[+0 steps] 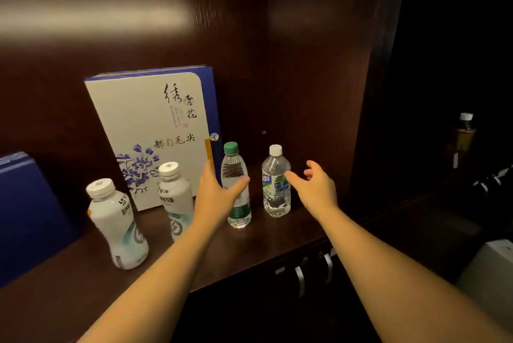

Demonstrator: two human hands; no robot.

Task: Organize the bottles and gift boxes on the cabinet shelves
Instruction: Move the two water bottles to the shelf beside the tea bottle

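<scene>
On the dark wooden shelf (249, 248) a white and blue gift box (150, 131) leans against the back wall. Two white milk-drink bottles (118, 224) (176, 198) stand in front of it. A clear bottle with a green cap (236, 173) and a clear bottle with a white cap (276, 181) stand to the right. My left hand (216, 195) is open just left of the green-capped bottle, thumb across its front. My right hand (313, 187) is open just right of the white-capped bottle, holding nothing.
A dark blue gift box (30, 212) stands at the shelf's left edge. Cabinet doors with metal handles (313, 270) lie below the shelf. In the dark compartment to the right stands an amber bottle with a white cap (465, 134). A pale box (491, 267) sits lower right.
</scene>
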